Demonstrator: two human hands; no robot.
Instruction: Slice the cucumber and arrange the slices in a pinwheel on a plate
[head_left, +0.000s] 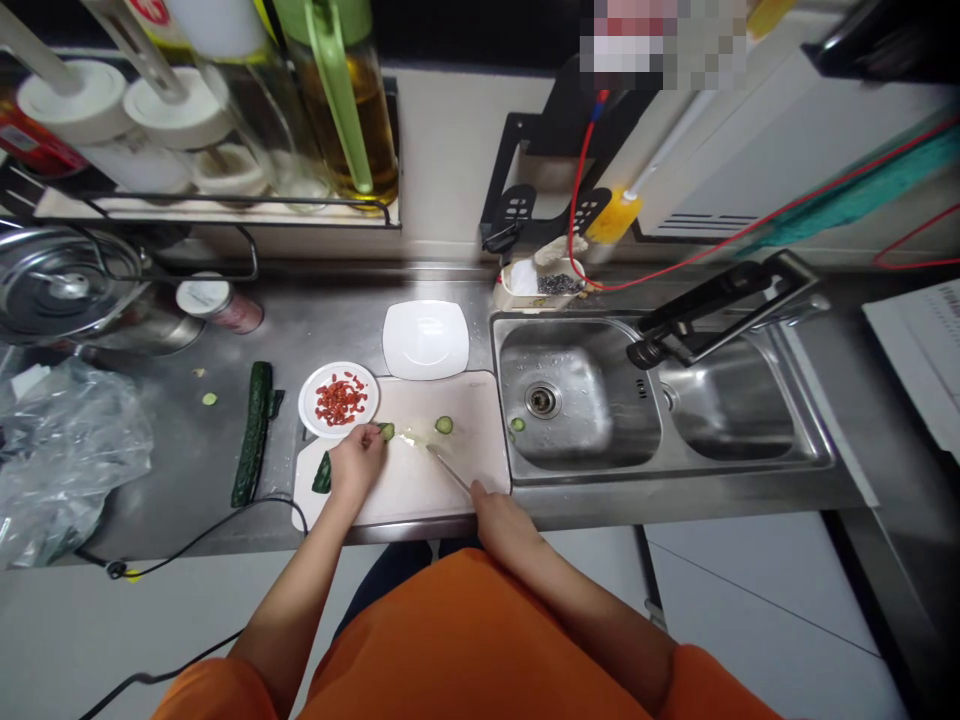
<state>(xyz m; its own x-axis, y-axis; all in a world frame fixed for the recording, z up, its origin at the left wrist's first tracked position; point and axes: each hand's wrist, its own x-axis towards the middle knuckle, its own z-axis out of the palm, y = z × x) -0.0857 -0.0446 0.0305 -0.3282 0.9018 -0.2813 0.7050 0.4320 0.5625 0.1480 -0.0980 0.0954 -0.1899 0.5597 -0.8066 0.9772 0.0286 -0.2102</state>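
Observation:
On the pale cutting board, my left hand has its fingers closed on a small piece of cucumber, whose cut end shows past the fingertips. A dark green cucumber chunk lies just left of that hand, partly hidden by it. My right hand grips a knife at the board's front right, its blade pointing up and left. Beyond the blade sits a cucumber slice, with wet pale bits near the knife tip. Red goji-like berries fill a white plate overlapping the board's back left.
A white square dish stands behind the board. Left are a whole cucumber, a plastic bag and a black cable. A steel double sink with a black faucet adjoins on the right; a cucumber slice lies inside.

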